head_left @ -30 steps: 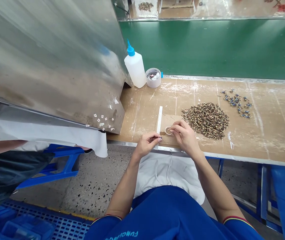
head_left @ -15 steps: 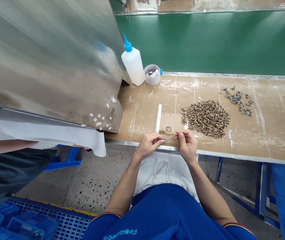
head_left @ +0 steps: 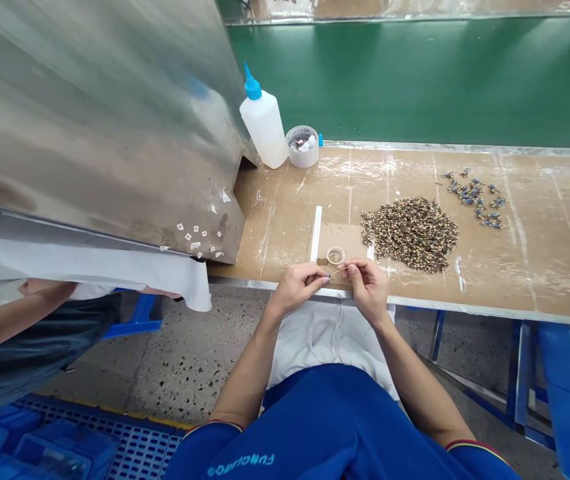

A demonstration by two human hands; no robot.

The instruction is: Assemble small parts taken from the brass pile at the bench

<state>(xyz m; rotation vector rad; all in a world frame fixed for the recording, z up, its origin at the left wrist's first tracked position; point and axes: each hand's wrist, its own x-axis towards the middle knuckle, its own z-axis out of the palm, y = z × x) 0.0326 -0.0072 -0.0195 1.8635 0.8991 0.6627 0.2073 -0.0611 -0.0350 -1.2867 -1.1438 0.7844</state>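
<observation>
Left hand [head_left: 297, 287] is nearly closed, thumb and forefinger pinching a tiny blue-tipped part [head_left: 328, 275] just above the bench's front edge. Right hand [head_left: 367, 290] is closed to a similar pinch on a thin pale sliver [head_left: 341, 270], too fine to tell its material. The sliver runs across the gap between the hands, and its tip reaches the blue part. Just beyond the hands, a small clear round cup [head_left: 335, 255] sits on a cardboard pad [head_left: 349, 239], with a white plastic strip [head_left: 316, 233] beside it, toward the left hand. Farther out past the right hand lie a heap of speckled brown beads [head_left: 409, 235] and, beyond it, scattered blue-and-metal parts [head_left: 475, 203]. Well ahead of the left hand stand a glue bottle with a blue nozzle [head_left: 263, 123] and a round white tub [head_left: 302, 147], beside a dented steel panel [head_left: 105, 127]. Another person's forearm [head_left: 15, 317] shows far to the left.
</observation>
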